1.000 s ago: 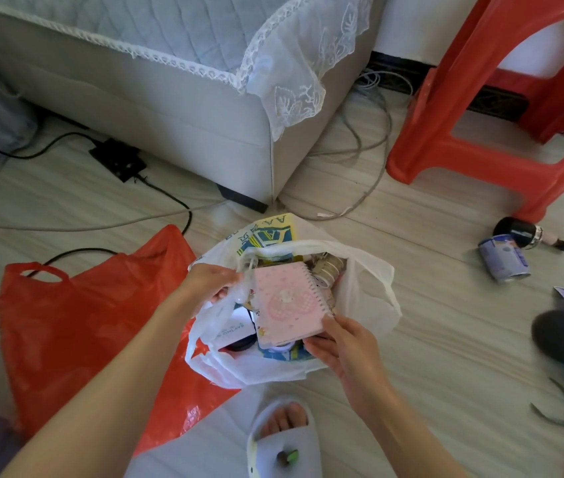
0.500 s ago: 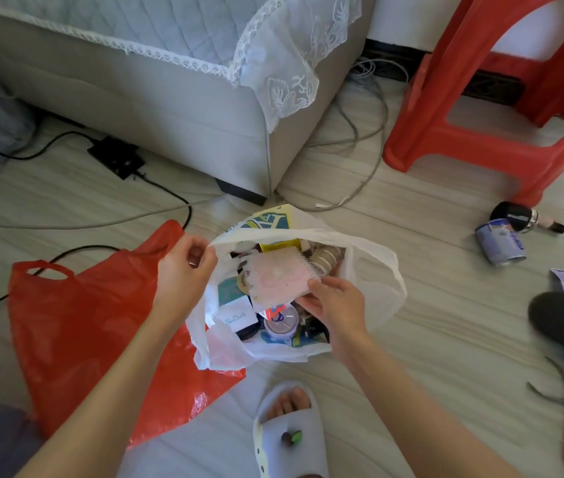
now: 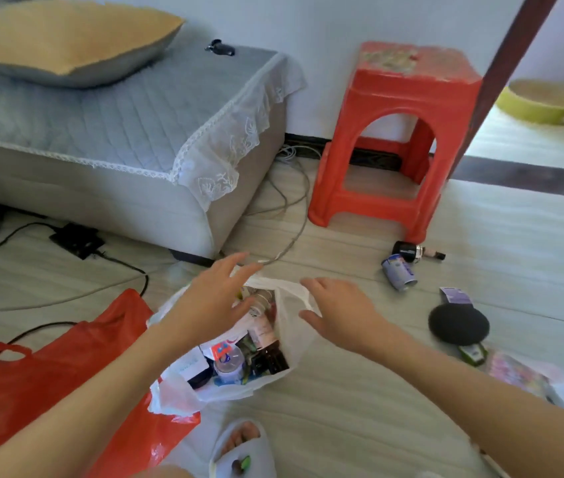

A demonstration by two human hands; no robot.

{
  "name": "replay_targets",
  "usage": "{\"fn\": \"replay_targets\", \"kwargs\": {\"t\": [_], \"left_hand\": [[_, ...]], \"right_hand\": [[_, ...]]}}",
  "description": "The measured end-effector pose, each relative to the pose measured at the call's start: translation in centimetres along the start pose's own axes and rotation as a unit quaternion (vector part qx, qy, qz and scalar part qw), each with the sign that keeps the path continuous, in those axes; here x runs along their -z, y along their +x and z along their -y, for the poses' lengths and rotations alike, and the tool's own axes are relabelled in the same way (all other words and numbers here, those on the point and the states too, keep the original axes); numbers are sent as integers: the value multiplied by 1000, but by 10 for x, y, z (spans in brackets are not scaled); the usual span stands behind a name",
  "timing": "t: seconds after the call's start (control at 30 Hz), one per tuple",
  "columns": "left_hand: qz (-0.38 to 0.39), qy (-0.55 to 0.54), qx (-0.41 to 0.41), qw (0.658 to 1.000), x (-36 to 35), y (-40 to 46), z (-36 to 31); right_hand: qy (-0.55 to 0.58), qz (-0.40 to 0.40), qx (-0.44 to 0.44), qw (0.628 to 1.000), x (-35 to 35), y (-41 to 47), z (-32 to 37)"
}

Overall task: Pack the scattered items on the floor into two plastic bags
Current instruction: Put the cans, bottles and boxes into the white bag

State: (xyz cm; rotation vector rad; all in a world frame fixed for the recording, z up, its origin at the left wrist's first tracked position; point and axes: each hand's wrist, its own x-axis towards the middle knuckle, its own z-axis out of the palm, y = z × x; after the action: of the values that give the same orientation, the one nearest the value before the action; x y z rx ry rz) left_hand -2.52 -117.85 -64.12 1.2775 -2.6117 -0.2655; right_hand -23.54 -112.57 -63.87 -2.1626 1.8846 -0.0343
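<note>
White plastic bag is sitting open on the floor, stuffed with small items too jumbled and blurred to name. Both hands are hovering over its far rim: the left hand has its fingers spread and loose, hiding part of the opening; the right hand is also relaxed, fingertips touching or just beside a handle loop, though I cannot tell which. A red plastic bag is lying flat underneath, partly covered. A small can and dark round object are lying well apart.
</note>
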Motion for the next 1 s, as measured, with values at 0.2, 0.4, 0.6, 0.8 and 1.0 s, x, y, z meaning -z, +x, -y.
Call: {"fn": "replay_targets", "kwargs": {"t": [0.2,0.4,0.6,0.8,1.0], "left_hand": [[28,84,-163,983,-13,53,-98],[127,159,-295,933,-99,42,-153],[172,112,-223,953,-188,102,-213],[263,32,-158,951,-287,135,-261],[255,-14,-109,961,-351,174,-290]], "right_hand": [[-72,-46,-38,996,52,-55,-106],[-22,-1,-195,980,6,-115,-228],[40,42,-278,959,-72,-148,-311],[20,68,-308,949,-141,-148,-374],[45,43,-341,938,-175,-131,-403]]}}
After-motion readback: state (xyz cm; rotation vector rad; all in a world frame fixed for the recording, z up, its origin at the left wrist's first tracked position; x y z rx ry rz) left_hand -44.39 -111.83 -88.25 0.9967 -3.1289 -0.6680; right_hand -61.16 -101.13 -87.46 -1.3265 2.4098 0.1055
